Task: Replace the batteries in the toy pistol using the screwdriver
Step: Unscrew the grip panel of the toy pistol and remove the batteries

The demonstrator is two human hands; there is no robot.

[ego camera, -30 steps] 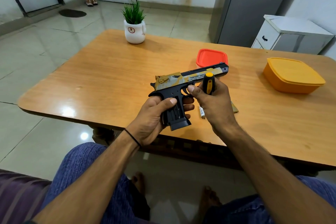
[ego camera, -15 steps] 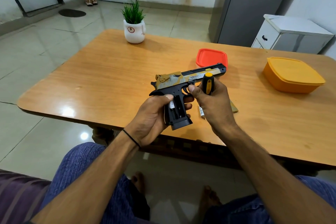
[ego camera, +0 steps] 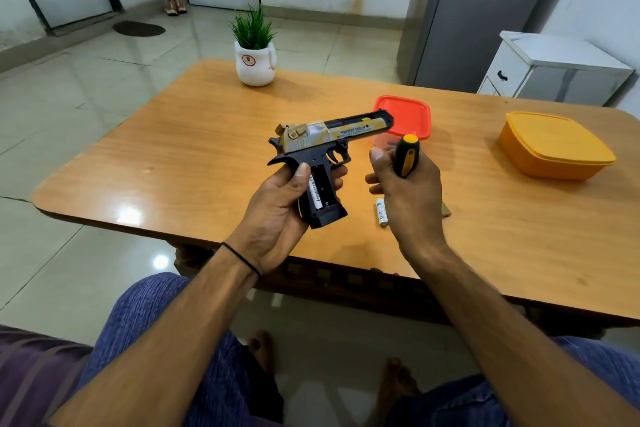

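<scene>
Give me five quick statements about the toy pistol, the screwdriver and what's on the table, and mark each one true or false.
1. The left hand grips the toy pistol by its handle. True.
2. The handle's battery compartment is covered. False: it is open, with a white battery showing inside.
3. The right hand holds the screwdriver. True.
4. The screwdriver touches the toy pistol. False: it is held apart from it.
5. A loose battery lies on the table. True.
</scene>
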